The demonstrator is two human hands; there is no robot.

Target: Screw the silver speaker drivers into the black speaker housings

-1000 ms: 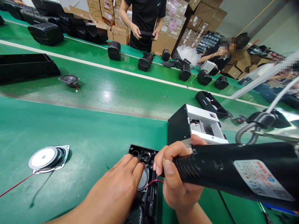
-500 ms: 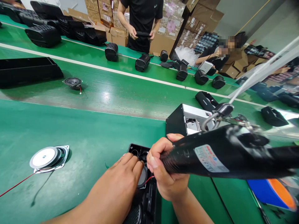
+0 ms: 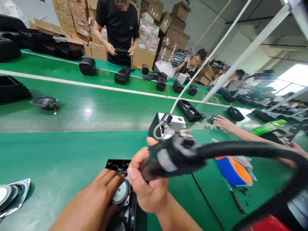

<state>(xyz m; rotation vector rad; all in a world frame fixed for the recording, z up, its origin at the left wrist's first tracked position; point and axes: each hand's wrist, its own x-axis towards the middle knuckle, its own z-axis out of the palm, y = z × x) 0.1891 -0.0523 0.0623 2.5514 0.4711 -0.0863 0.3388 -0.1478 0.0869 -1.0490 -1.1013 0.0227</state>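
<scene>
The screwdriver's tip is hiding behind the right hand [image 3: 146, 189], which is gripping the black electric screwdriver [image 3: 168, 157] closed-fisted. The left hand [image 3: 96, 199] is pressing half-curled fingers on the speaker driver [image 3: 120, 194] in the black housing [image 3: 115, 165] on the desk [image 3: 60, 154]. The screwdriver's label is blurring unreadably.

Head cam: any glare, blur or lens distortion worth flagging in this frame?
Head view: strong wide-angle warp, the conveyor belt edges and overhead white rail splay outward; window at right blows out white, with a bright glare strip on the belt; the electric screwdriver in the right hand looms large and slightly soft; left hand and speaker driver stay sharp; faces are pixelated.
</scene>
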